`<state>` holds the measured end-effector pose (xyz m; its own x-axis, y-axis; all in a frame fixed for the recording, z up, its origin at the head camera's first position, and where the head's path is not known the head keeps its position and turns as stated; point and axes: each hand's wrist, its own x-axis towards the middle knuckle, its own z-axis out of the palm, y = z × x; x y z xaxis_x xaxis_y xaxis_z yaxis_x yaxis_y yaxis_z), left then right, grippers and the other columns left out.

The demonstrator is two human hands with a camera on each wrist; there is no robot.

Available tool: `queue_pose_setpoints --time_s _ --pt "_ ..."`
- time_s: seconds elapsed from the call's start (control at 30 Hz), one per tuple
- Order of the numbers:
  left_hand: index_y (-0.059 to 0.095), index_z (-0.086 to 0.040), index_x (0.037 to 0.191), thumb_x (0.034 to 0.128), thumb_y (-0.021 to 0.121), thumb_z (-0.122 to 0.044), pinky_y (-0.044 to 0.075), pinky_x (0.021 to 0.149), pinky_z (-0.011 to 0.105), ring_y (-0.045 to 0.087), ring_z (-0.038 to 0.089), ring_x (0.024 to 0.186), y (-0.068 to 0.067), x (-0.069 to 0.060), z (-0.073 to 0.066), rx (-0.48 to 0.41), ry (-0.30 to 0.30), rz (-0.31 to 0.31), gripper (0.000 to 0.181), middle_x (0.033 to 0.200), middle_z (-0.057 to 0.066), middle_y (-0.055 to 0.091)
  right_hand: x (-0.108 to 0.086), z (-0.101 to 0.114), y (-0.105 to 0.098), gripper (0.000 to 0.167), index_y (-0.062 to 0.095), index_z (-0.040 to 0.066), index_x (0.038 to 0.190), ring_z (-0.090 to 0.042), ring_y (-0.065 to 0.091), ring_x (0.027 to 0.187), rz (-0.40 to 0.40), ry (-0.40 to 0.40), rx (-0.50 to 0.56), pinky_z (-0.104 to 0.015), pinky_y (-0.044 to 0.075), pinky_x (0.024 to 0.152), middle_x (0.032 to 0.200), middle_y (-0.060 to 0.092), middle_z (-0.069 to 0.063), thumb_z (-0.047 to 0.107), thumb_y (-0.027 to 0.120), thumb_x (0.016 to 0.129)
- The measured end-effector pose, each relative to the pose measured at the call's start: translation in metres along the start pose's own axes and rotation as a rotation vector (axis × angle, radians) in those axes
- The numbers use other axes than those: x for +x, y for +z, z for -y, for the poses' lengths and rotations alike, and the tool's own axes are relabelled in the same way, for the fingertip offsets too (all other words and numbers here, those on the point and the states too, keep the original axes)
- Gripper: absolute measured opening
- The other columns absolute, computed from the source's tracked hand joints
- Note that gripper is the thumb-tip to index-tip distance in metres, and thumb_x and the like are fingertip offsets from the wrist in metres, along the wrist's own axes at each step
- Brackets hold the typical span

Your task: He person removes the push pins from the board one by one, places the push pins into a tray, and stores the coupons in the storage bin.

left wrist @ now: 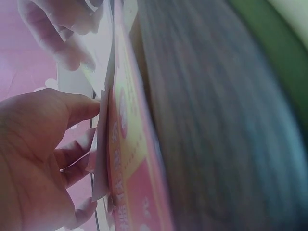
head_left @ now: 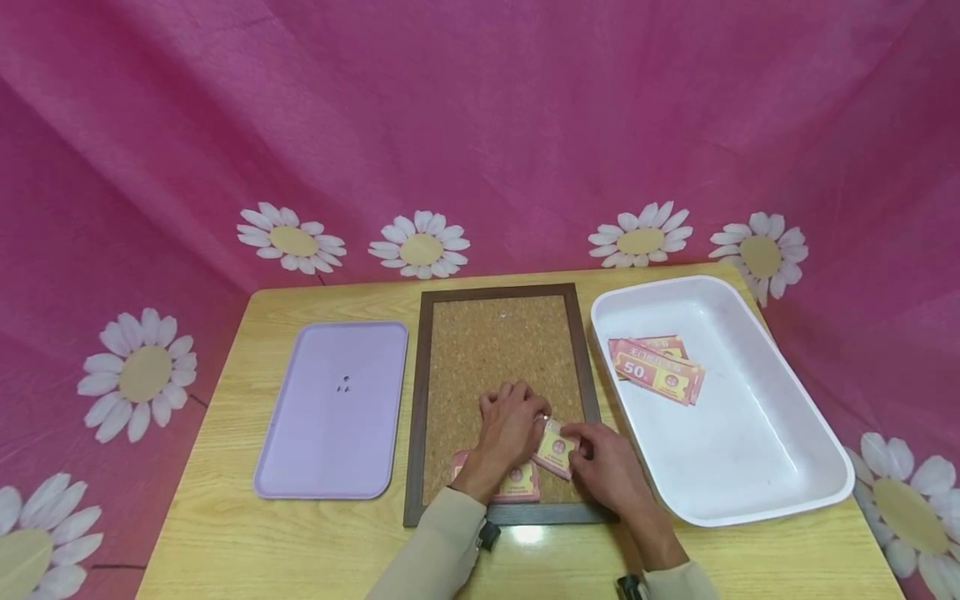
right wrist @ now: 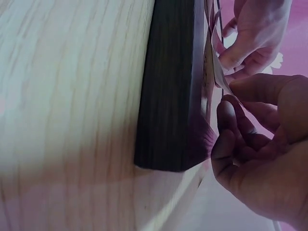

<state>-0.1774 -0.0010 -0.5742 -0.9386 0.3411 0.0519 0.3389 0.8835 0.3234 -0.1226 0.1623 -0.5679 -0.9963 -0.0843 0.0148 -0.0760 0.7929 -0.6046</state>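
Observation:
A cork board [head_left: 502,350] in a dark wooden frame lies on the table. Over its lower right part, a pink and yellow paper coupon [head_left: 557,450] is held slightly raised by both hands. The left hand [head_left: 510,425] grips its left end, thumb against the paper [left wrist: 99,144] and fingers curled over it. At the right end, the right hand [head_left: 611,467] pinches the edge between thumb and fingers, seen close in the right wrist view. Another coupon [head_left: 519,485] lies along the board's bottom edge, partly hidden under the left wrist.
To the right, a white plastic tub [head_left: 765,433] contains several similar coupons [head_left: 660,371], one marked 50. A lilac tray [head_left: 330,442] on the left bears a few tiny dark pieces [head_left: 344,383]. Pink cloth printed with daisies [head_left: 480,125] hangs around the wooden table [head_left: 202,517].

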Motion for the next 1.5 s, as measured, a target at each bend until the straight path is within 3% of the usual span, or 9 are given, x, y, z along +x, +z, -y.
queue_pose_setpoints --time_s 0.23,0.6,0.77,1.2,1.5 --pt "0.072 -0.029 0.099 0.0919 0.062 -0.027 0.031 0.091 0.047 0.048 0.016 0.100 0.0002 -0.0002 0.0005 -0.012 0.013 -0.017 0.013 0.103 -0.007 0.057 0.0012 0.0007 0.0005 0.034 0.070 0.010 0.110 -0.015 0.050 0.074 -0.021 0.008 -0.008 -0.031 0.040 0.065 0.089 0.061 -0.004 0.003 0.067 0.076" --pt "0.071 -0.029 0.098 0.0929 0.061 -0.026 0.030 0.091 0.046 0.047 0.016 0.099 -0.0022 0.0000 0.0002 -0.023 0.014 0.005 0.012 0.104 -0.007 0.056 0.0005 0.0023 0.0000 0.028 0.071 0.013 0.105 -0.016 0.054 0.075 -0.059 0.022 0.017 -0.034 0.044 0.068 0.091 0.067 -0.004 0.000 0.065 0.080" --pt "0.070 -0.029 0.098 0.0936 0.061 -0.026 0.029 0.090 0.045 0.047 0.015 0.101 -0.0011 0.0005 0.0005 -0.022 0.016 0.011 0.011 0.105 -0.007 0.056 -0.0011 0.0020 0.0002 0.027 0.072 0.013 0.103 -0.014 0.052 0.071 -0.057 0.029 0.023 -0.031 0.041 0.065 0.085 0.066 -0.002 0.002 0.065 0.080" --pt "0.068 -0.027 0.096 0.0932 0.062 -0.027 0.029 0.088 0.044 0.046 0.015 0.101 0.0019 0.0004 0.0019 0.003 0.047 0.008 0.007 0.105 -0.007 0.055 -0.0006 0.0005 0.0014 0.028 0.073 0.013 0.103 -0.016 0.052 0.073 -0.031 0.028 0.009 -0.032 0.042 0.066 0.090 0.066 -0.005 0.001 0.065 0.079" --pt "0.067 -0.027 0.102 0.0948 0.059 -0.027 0.028 0.084 0.040 0.045 0.015 0.101 0.0003 0.0012 0.0018 -0.001 0.027 0.068 0.011 0.110 -0.007 0.054 -0.0007 -0.0008 0.0019 0.029 0.073 0.013 0.103 -0.016 0.052 0.073 -0.025 0.023 0.018 -0.032 0.042 0.066 0.091 0.066 -0.005 0.001 0.065 0.078"
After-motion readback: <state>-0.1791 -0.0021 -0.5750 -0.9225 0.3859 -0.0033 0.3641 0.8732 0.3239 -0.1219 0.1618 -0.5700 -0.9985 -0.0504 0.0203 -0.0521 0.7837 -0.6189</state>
